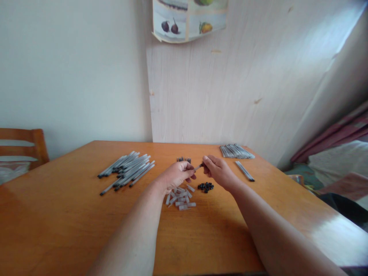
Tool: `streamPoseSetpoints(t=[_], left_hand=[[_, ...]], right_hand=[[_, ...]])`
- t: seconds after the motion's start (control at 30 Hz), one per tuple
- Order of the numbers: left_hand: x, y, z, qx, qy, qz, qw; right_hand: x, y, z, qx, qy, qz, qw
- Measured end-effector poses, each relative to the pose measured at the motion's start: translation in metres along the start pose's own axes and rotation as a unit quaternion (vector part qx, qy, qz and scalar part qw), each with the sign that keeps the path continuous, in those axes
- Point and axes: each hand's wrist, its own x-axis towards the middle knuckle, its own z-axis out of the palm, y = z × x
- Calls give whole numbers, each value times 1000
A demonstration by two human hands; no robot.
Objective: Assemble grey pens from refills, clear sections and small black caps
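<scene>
Tube [197, 168]: slim, pale, dark at its right end; held over the middle of the table [209, 237], between both hands. Left hand [181, 173]: thumb and fingers closed, pinching the pale end. Right hand [216, 168]: fingers curled in, thumb and forefinger pinching the dark end. Just nearer the table's near edge: clear caps [181, 200] in a loose pile, partly under the left wrist; black plugs [206, 187] heaped to their right. Beyond the left hand: dark pieces [188, 160], partly hidden. Toward the left edge: pens [130, 168], piled. Near the right edge: two or so barrels [245, 171]; a bundle [237, 151] at the far right corner.
</scene>
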Motion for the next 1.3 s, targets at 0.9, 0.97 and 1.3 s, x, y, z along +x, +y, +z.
streamPoseSetpoints(t=[0.9, 0.97, 1.3], left_hand=[[-5, 7, 0, -40, -39, -17, 998], [-5, 6, 0, -35, -48, -20, 998], [-1, 7, 7, 25, 26, 7, 999]], right_hand=[[-2, -14, -3, 176, -13, 41, 983], [-2, -14, -3, 188, -11, 45, 981], [0, -8, 0, 261, -6, 77, 962]])
